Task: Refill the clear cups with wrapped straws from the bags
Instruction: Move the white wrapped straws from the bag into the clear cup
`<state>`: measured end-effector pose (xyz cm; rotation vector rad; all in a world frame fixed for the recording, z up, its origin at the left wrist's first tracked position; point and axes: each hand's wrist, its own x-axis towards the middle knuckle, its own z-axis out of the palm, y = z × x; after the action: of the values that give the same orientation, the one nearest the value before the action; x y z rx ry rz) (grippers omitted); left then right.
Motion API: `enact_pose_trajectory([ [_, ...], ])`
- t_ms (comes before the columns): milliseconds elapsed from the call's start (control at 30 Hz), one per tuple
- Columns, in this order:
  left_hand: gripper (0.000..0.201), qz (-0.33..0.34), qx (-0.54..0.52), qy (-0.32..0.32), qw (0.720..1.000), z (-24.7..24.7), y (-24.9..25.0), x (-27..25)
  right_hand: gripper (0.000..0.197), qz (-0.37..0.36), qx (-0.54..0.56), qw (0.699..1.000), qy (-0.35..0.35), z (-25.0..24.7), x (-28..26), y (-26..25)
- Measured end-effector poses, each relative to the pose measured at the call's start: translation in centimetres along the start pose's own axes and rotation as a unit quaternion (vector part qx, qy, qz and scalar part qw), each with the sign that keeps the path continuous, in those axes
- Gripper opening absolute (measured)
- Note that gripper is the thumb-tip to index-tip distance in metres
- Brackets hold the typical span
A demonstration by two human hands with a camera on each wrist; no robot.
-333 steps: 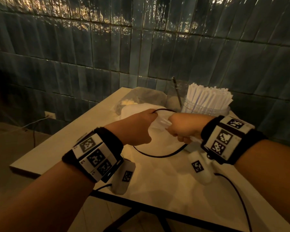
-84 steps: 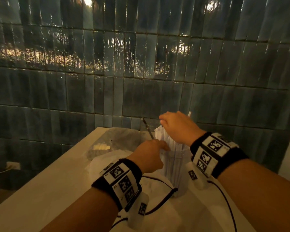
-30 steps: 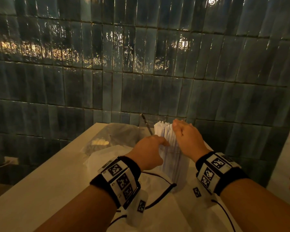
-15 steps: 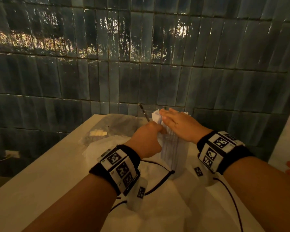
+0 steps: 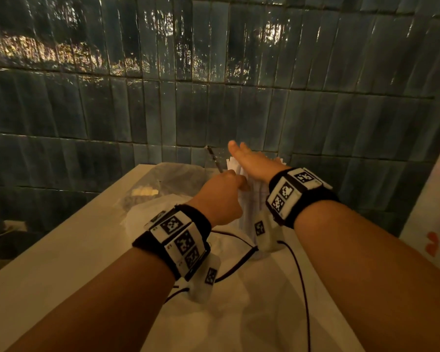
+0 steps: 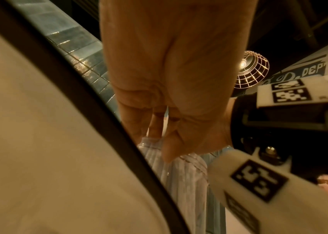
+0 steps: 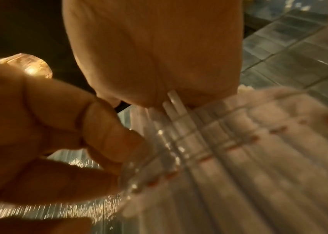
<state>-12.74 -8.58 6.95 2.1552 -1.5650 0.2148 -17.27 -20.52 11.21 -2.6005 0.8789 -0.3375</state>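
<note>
A clear cup [image 5: 249,212] packed with upright white wrapped straws [image 5: 233,165] stands near the back of the table. My left hand [image 5: 235,185] grips the cup near its rim from the left. In the right wrist view its thumb and fingers [image 7: 108,134] curl round the clear cup [image 7: 229,166]. My right hand [image 5: 252,161] lies flat and open on the straw tops, fingers pointing at the wall. The right wrist view shows the palm [image 7: 155,55] pressing on the straw ends [image 7: 173,101]. The left wrist view shows the cup [image 6: 179,182] below my curled fingers [image 6: 169,142].
A white bag [image 5: 239,313] lies crumpled on the pale table [image 5: 61,250] under my forearms. A clear plastic bag [image 5: 173,179] sits at the back left. A dark thin stick [image 5: 214,158] rises behind the cup. The dark tiled wall [image 5: 214,97] stands close behind.
My right hand has moved from beside the straws onto their tops and now lies flat there. The left hand keeps its grip on the cup.
</note>
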Motion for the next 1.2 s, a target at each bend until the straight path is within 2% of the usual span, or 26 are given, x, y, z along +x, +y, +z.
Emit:
enact_pose_trajectory([
  [67, 0.042, 0.004, 0.0, 0.001, 1.0, -0.1, 0.0, -0.2, 0.068, -0.005, -0.04, 0.999, 0.003, 0.2, -0.1, -0.1],
  [133, 0.046, 0.005, -0.008, -0.009, 1.0, -0.3, -0.1, -0.4, 0.054, -0.027, -0.143, 0.989, 0.006, 0.4, -0.2, -0.3],
  [200, 0.051, -0.003, -0.016, -0.029, 0.999, -0.6, -0.1, -0.6, 0.051, -0.051, -0.183, 0.982, 0.001, 0.5, -0.3, -0.2],
  [300, 0.054, -0.009, -0.017, -0.05, 0.999, -1.2, -0.3, -0.7, 0.05, -0.108, -0.145, 0.983, 0.009, 0.1, -0.8, 0.9],
  [400, 0.054, -0.007, -0.014, -0.055, 0.998, -1.3, -0.3, -0.8, 0.047, -0.172, -0.088, 0.98, 0.05, 0.2, -1.5, 2.4],
  [567, 0.063, -0.025, -0.035, -0.065, 0.997, -1.4, -0.3, -1.3, 0.048, -0.153, -0.108, 0.979, 0.077, -0.1, -1.6, 3.6],
  [767, 0.072, -0.027, -0.005, -0.099, 0.995, -1.8, 0.0, -1.9, 0.047, -0.16, -0.132, 0.974, 0.094, 0.1, -1.4, 3.1],
  [833, 0.075, -0.032, -0.013, -0.114, 0.993, -2.0, 0.2, -2.3, 0.046, -0.16, -0.105, 0.979, 0.072, -0.5, -1.3, 3.0],
  [933, 0.079, -0.03, -0.014, -0.136, 0.99, -2.8, 0.3, -3.3, 0.053, -0.149, 0.015, 0.988, 0.033, -2.0, -1.8, 2.4],
  [1000, 0.071, -0.018, 0.01, -0.118, 0.993, -3.9, 0.1, -4.3, 0.057, -0.164, 0.035, 0.985, 0.038, -2.7, -2.8, 1.7],
  [1067, 0.05, -0.005, 0.048, -0.102, 0.994, -5.1, -0.6, -5.4, 0.052, -0.205, -0.028, 0.976, 0.064, -2.8, -4.1, 0.8],
  [1133, 0.034, -0.038, 0.059, -0.139, 0.988, -5.9, -2.0, -6.8, 0.038, -0.26, -0.052, 0.961, 0.073, -2.2, -5.7, -0.5],
  [1200, 0.034, -0.115, 0.088, -0.213, 0.966, -6.0, -3.7, -8.0, 0.022, -0.293, -0.047, 0.954, 0.04, -1.3, -7.4, -1.9],
])
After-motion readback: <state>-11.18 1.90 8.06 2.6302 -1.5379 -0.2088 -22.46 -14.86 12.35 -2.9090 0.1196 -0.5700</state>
